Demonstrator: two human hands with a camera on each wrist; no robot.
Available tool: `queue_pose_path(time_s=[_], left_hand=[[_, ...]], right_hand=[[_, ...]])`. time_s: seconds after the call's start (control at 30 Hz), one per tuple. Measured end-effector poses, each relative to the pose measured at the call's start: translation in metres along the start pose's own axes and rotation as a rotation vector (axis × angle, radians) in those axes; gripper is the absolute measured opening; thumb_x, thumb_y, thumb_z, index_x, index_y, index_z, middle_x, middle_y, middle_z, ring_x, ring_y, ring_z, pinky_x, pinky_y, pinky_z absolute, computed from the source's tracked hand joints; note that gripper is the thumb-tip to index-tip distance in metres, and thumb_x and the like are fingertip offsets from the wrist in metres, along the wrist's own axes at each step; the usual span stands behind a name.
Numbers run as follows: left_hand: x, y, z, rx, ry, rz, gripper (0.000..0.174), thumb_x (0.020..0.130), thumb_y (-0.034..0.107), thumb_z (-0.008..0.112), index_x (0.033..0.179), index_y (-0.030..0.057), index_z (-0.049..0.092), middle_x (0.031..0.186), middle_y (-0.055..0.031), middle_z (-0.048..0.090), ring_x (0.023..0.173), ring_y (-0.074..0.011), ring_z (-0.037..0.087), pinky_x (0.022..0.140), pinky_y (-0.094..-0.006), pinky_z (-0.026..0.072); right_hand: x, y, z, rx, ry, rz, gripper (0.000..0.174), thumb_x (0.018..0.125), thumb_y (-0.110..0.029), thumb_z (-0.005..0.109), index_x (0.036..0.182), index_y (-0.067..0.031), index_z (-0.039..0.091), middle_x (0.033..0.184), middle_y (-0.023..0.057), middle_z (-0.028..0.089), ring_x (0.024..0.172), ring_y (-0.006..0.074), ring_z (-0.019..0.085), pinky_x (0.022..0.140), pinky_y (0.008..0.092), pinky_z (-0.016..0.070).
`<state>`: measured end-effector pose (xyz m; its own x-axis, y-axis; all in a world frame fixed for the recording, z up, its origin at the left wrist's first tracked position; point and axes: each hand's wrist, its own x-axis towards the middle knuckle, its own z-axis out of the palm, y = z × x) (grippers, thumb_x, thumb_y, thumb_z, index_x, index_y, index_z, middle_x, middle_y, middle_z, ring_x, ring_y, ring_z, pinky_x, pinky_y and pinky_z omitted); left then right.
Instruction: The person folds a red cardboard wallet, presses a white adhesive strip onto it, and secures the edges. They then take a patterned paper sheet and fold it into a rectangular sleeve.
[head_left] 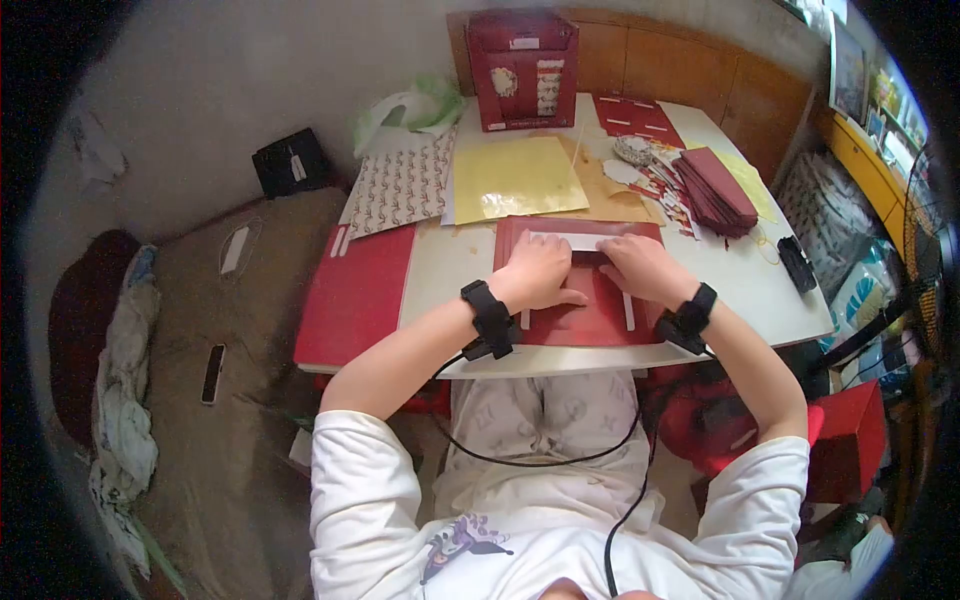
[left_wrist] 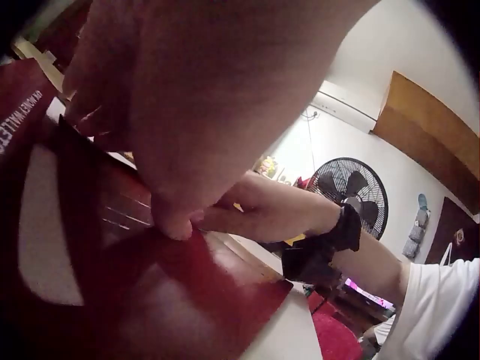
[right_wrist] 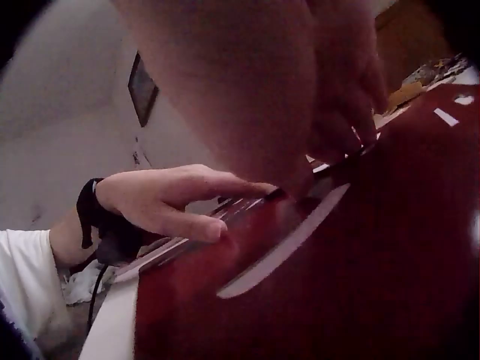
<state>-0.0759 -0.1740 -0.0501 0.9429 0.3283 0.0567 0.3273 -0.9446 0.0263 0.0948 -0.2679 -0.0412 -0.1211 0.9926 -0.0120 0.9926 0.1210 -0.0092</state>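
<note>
The white shirt [head_left: 560,540] is nearest in the head view; beyond it, the left hand [head_left: 537,272] and right hand [head_left: 648,268] touch the far part of the red sheet [head_left: 585,322] on the table [head_left: 440,270]. Left wrist view: whether the right hand grips the red sheet cannot be told. Right wrist view: the left hand's thumb and forefinger stretch straight over the red sheet, grasping nothing

The head view is fairly bright, strongest beyond the desk's [head_left: 440,272] far right corner, where a bluish glow washes out detail. Fisheye distortion bows the desk's edges inside a black rim. Both wrist views are dimmer and grainy, the left grip [left_wrist: 172,127] and right grip [right_wrist: 292,105] shadowed and perhaps slightly out of focus. Pale glare crosses the glossy red cover [left_wrist: 180,300].
</note>
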Motion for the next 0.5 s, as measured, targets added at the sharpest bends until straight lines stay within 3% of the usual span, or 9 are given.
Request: queue_pose_path(time_s=[0.07,0.13,0.2,0.37,0.5], left_hand=[[0.004,-0.001,0.0,0.013,0.067,0.009,0.083,0.066,0.054,0.065,0.112,-0.0113,0.043,0.105,-0.0258,0.05,0.102,-0.0382,0.048,0.089,-0.0449,0.037],[0.007,-0.005,0.001,-0.013,0.157,0.05,0.088,0.058,0.053,0.072,0.115,-0.007,0.044,0.105,-0.0215,0.052,0.1,-0.0363,0.049,0.089,-0.0425,0.0374],[0.008,-0.006,0.005,-0.037,0.189,0.072,0.088,0.057,0.053,0.072,0.116,-0.0068,0.044,0.106,-0.0213,0.052,0.101,-0.0362,0.049,0.089,-0.0416,0.0376],[0.009,-0.01,0.017,-0.095,0.29,0.094,0.087,0.056,0.049,0.074,0.116,-0.0073,0.043,0.104,-0.0208,0.05,0.099,-0.0357,0.048,0.088,-0.0407,0.0388],[0.009,-0.008,0.016,-0.109,0.245,0.088,0.083,0.057,0.048,0.074,0.112,-0.0077,0.045,0.102,-0.0208,0.049,0.097,-0.0354,0.048,0.086,-0.0406,0.0396]], right_hand=[[0.018,0.013,0.02,-0.071,0.363,-0.118,0.011,0.072,-0.011,0.056,0.075,-0.0015,0.061,0.073,0.0148,0.061,0.07,0.0306,0.061,0.061,0.0393,0.0493],[0.027,0.01,0.016,-0.107,0.319,-0.078,0.009,0.069,-0.009,0.056,0.074,-0.0029,0.062,0.072,0.0143,0.061,0.071,0.0302,0.061,0.061,0.0394,0.0494],[0.031,0.004,0.01,-0.152,0.233,-0.029,0.01,0.066,-0.005,0.056,0.074,-0.0041,0.063,0.07,0.0134,0.062,0.071,0.0295,0.062,0.061,0.0383,0.0496],[0.026,0.004,0.013,-0.116,0.328,-0.031,0.01,0.067,-0.005,0.056,0.075,-0.0039,0.062,0.074,0.0125,0.062,0.074,0.0279,0.062,0.064,0.0364,0.0498],[0.026,0.005,0.018,-0.154,0.364,-0.071,0.01,0.069,-0.006,0.057,0.077,-0.0043,0.061,0.077,0.0109,0.061,0.076,0.0263,0.062,0.065,0.0358,0.0498]])
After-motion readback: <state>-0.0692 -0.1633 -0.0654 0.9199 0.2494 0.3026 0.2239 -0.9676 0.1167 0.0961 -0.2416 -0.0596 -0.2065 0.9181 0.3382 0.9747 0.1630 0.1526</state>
